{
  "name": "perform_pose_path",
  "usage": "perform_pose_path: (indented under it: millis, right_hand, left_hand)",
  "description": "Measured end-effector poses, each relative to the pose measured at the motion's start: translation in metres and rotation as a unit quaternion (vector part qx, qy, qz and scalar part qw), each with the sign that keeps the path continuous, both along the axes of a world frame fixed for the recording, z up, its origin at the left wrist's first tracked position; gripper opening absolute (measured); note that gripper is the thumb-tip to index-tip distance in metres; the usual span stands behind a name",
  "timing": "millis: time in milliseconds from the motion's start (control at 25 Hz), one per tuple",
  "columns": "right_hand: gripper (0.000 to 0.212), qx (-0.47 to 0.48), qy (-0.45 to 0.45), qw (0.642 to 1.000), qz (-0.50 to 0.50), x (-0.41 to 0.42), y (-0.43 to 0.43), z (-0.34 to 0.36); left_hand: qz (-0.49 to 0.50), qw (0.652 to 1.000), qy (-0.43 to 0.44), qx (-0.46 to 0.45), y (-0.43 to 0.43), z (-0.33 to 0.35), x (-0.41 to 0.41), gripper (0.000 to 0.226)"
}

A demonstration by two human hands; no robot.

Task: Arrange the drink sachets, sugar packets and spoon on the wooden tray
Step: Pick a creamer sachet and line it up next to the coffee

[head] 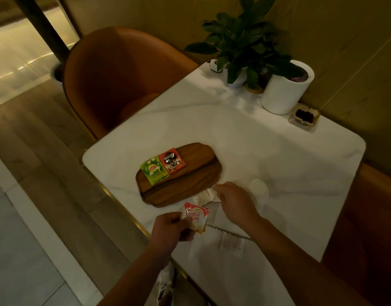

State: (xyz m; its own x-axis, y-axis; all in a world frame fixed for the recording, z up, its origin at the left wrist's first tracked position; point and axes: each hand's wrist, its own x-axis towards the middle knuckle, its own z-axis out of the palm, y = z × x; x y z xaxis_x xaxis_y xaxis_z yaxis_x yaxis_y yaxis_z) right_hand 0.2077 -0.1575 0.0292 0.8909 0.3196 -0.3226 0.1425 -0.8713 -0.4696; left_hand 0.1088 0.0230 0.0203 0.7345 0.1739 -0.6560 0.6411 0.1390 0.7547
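Wooden tray sits on the white table with a green tea sachet beside a red coffee sachet. The left hand pinches a creamer sachet. The right hand touches pale packets, maybe sugar; its finger grip is hidden.

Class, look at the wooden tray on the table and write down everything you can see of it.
The wooden tray is a flat, oblong board of warm brown wood with rounded corners, a raised rim and visible grain. It lies flat near the table's left edge, set diagonally. Two sachets rest side by side on its far left part: a green Lipton sachet and a red Nescafe sachet. The rest of its surface is bare. Neither hand touches it.
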Motion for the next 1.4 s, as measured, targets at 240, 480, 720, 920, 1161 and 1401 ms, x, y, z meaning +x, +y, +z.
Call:
perform_pose_path:
  millis: [240,480,720,920,1161,1401]
  right_hand:
    - [0.030,-0.226,-0.044,0.968,0.100,0.032,0.020,-0.016]
    - [0.035,-0.222,-0.057,0.971,0.071,0.028,0.010,-0.025]
    - [0.034,-0.218,-0.045,0.973,0.058,0.016,0.002,-0.029]
    - [0.026,-0.180,-0.015,0.983,0.023,0.002,-0.016,-0.017]
    - [0.005,0.350,0.143,0.873,-0.309,-0.031,-0.026,0.024]
    - [0.009,0.316,-0.074,0.898,-0.297,-0.058,-0.011,0.037]
  left_hand:
    - [0.066,0.996,0.030,-0.058,0.017,-0.008,-0.009,0.014]
    - [0.054,0.997,0.018,-0.058,0.022,-0.006,-0.003,0.015]
    - [0.041,0.998,0.009,-0.044,0.021,-0.006,-0.005,0.016]
    - [0.065,0.997,0.026,-0.045,0.017,-0.006,-0.006,0.015]
    - [0.080,0.995,0.002,-0.054,-0.003,0.011,0.000,0.012]
    - [0.059,0.996,-0.060,-0.001,-0.025,0.028,0.002,0.014]
